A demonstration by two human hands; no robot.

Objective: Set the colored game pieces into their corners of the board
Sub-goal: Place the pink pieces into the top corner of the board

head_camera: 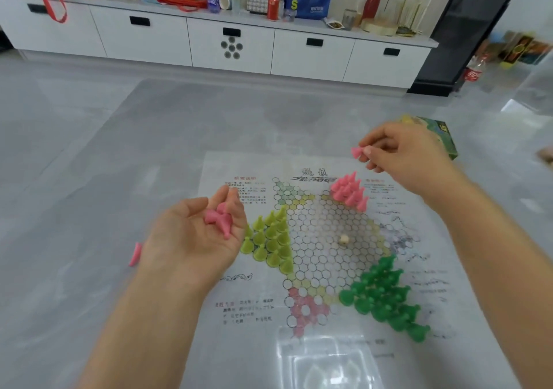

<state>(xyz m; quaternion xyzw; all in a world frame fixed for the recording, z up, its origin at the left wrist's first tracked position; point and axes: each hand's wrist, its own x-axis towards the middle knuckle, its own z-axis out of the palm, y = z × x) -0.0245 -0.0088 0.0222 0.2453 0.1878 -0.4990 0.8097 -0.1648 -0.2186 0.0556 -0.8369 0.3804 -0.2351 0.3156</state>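
Board [323,239] lies flat on the grey floor [89,179], a paper sheet printed with a star of hexagon cells and blocks of text along its edges. My left hand [191,239] is palm up over the board's left edge, fingers loosely cupped, a few pink pieces [220,218] lying in the hollow of the palm and against the fingers; exact count unclear. My right hand [398,149] hovers above the board's far right corner, thumb and forefinger pinching one pink piece [356,152], the other fingers curled under. Just below that hand, a cluster of pink pegs [348,191] stands upright in the star's far point, packed close together. Yellow-green pegs [272,239] fill the left point in a tight triangle, partly hidden behind my left hand. Dark green pegs [386,296] fill the near right point, also upright and touching one another. A small pale die [344,240] sits near the middle of the star, apart from all the pegs. The near point, printed pink, holds no pegs. One stray pink peg [135,254] lies on its side on the floor, off the board, just left of my left wrist. A green box [440,137] rests on the floor beyond the board's far right corner, partly behind my right hand.
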